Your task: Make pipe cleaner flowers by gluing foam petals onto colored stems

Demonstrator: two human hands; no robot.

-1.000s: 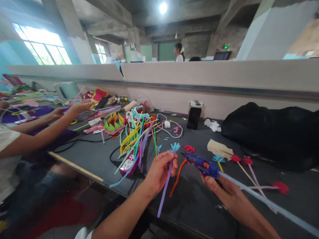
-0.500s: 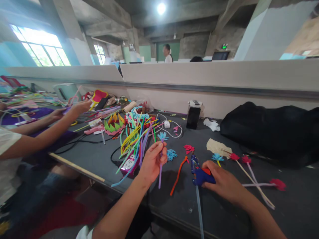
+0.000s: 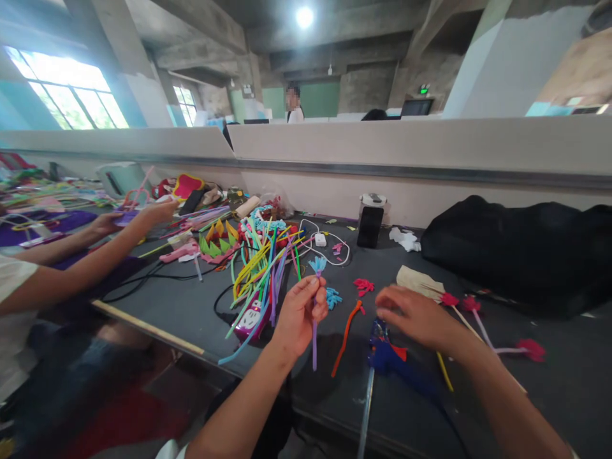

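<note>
Pinched in my left hand (image 3: 302, 312) is a purple stem (image 3: 314, 347) with a light blue flower head (image 3: 318, 264) on top, held upright. My right hand (image 3: 411, 312) hangs over the table with its fingers apart and nothing in them. Just below it a blue glue gun (image 3: 392, 358) lies on the table, its clear glue stick pointing to the front edge. An orange stem (image 3: 346, 338) lies between the hands. Small blue pieces (image 3: 333, 298) sit beside my left hand, and red pieces (image 3: 364, 286) lie left of my right fingertips.
Many coloured stems (image 3: 258, 268) spread over a purple power strip (image 3: 249, 320) on the left. A phone (image 3: 370, 226) stands at the back. Red flowers (image 3: 530, 350) and a black bag (image 3: 507, 255) are at the right. Another person's arms (image 3: 102, 255) reach in from the left.
My right hand has let go of the glue gun and moved up and slightly left. My left hand has shifted a little right with the purple stem. The other person's yellow-and-red piece is out of their hand.
</note>
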